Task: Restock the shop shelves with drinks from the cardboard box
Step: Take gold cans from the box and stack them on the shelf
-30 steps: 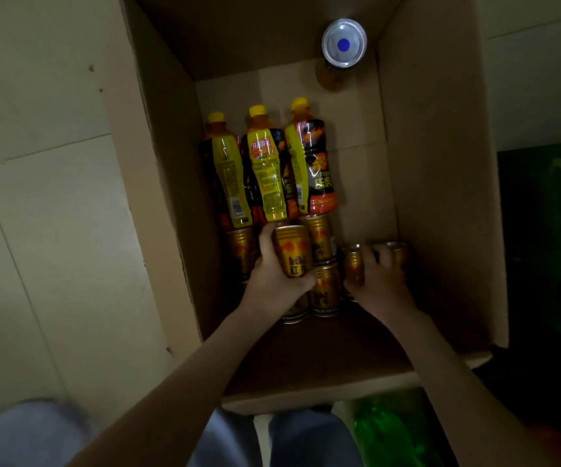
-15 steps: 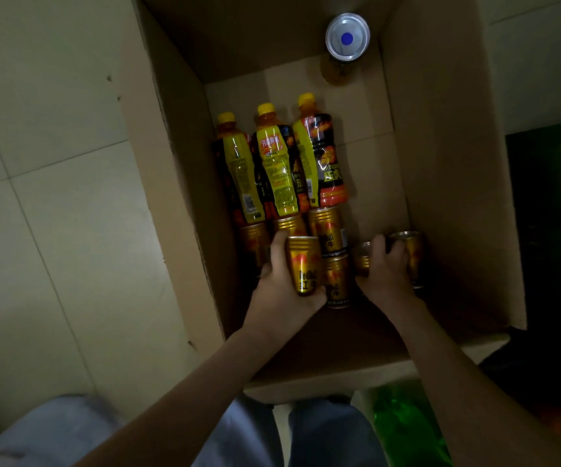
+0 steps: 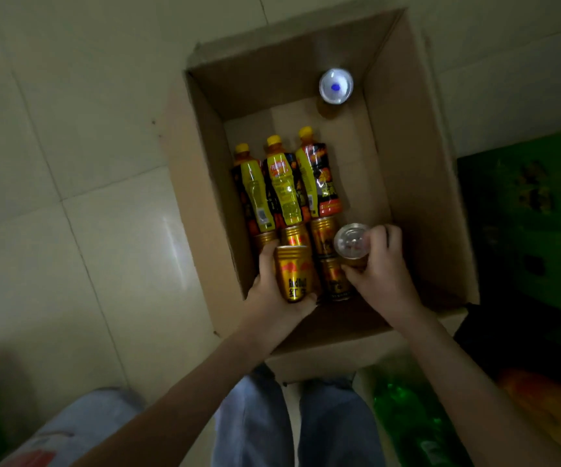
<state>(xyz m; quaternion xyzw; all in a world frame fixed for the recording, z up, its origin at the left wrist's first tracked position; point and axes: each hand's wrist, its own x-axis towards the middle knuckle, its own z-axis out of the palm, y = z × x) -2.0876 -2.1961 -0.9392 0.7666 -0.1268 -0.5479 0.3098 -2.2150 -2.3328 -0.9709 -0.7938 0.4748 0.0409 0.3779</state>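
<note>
An open cardboard box [image 3: 417, 183] sits on the tiled floor. Inside lie three bottles [image 3: 286, 187] with yellow caps and several gold cans [image 3: 324, 235]. My left hand [image 3: 272, 294] grips one gold can [image 3: 294, 274] lengthwise, raised above the others near the box's front left. My right hand [image 3: 382, 271] grips a second can [image 3: 351, 242] upright, its silver top facing me. A silver-topped can with a blue dot [image 3: 335, 85] stands alone at the box's far end.
Pale floor tiles [image 3: 80, 197] spread to the left. A dark green crate [image 3: 535, 210] stands to the right of the box. Green bottles [image 3: 403, 409] and an orange pack [image 3: 542, 399] lie near my legs at bottom right.
Both hands have lifted their cans from the pile. The right hand's can has turned upright, showing its top. My view has pulled back from the box.
</note>
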